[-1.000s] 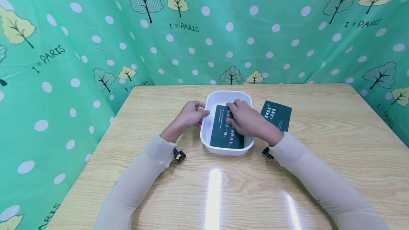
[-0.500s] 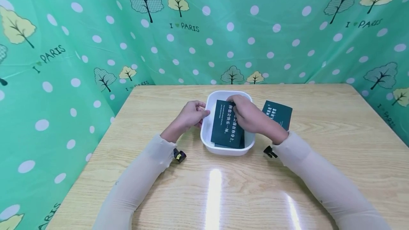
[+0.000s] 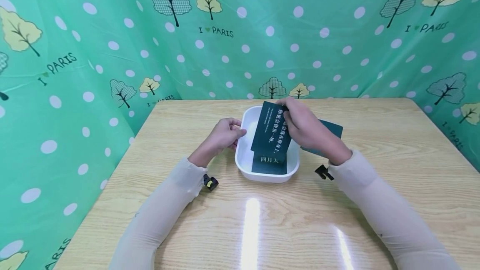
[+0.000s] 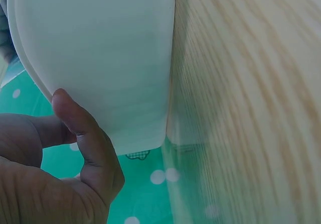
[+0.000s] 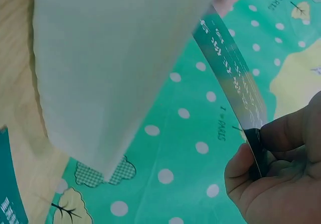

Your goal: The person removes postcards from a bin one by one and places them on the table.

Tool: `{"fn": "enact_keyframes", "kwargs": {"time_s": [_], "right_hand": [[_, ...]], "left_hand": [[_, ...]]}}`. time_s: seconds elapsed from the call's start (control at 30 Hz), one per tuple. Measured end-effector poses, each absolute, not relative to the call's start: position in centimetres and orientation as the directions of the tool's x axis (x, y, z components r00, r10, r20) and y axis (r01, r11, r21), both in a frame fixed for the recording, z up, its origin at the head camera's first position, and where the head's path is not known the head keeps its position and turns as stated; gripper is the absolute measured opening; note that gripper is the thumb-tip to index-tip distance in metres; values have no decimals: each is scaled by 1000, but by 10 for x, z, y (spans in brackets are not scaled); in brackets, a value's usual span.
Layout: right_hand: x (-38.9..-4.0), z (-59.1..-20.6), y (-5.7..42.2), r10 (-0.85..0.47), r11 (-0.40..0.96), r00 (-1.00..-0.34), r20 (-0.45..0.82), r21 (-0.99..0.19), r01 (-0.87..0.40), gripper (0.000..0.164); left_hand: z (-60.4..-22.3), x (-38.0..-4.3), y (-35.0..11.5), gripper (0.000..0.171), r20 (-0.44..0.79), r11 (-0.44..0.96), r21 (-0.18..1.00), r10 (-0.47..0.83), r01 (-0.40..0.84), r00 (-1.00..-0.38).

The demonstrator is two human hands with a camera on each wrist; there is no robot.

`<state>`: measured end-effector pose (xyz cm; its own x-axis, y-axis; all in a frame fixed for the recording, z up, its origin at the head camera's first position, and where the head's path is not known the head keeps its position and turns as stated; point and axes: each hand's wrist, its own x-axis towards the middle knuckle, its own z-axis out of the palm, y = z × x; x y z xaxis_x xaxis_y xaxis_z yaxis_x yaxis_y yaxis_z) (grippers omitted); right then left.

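A white plastic tub [image 3: 243, 157] stands on the table, with my left hand [image 3: 223, 133] gripping its left rim. In the left wrist view the thumb [image 4: 83, 128] lies at the rim of the tub [image 4: 100, 58]. My right hand [image 3: 308, 127] pinches a dark green postcard [image 3: 265, 132] with white writing by its right edge. Tilted, this postcard hangs above the tub. Seen edge-on in the right wrist view, the postcard [image 5: 228, 71] sits between thumb and fingers. Another dark green postcard [image 3: 268, 168] lies in the tub, partly hidden by the held one.
To the right of the tub, a further dark green postcard [image 3: 331, 129] lies on the wooden table [image 3: 375, 170], partly covered by my right hand. A green dotted cloth [image 3: 225, 70] hangs behind the table and along its left side.
My right hand has picked the upper postcard up from the tub and moved it up and to the right, uncovering the one beneath. The left hand stays at the rim.
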<state>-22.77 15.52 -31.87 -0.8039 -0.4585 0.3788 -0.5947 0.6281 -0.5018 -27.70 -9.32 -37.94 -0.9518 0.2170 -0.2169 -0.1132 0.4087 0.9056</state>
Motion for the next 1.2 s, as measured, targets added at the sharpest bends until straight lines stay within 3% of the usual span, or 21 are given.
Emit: {"fn": "enact_keyframes", "kwargs": {"time_s": [0.5, 0.87, 1.2], "right_hand": [[-235, -302, 181, -370, 624, -775, 512, -482, -616, 27], [-240, -291, 209, -253, 648, -812, 526, -531, -546, 29], [-251, -293, 236, -124, 693, -900, 418, -613, -380, 34]], "left_hand": [[-379, -276, -95, 35, -214, 388, 915, 234, -111, -948], [-378, -277, -94, 32, -204, 384, 918, 237, -101, -950], [-378, -276, -94, 30, -210, 389, 915, 231, -107, -950]]}}
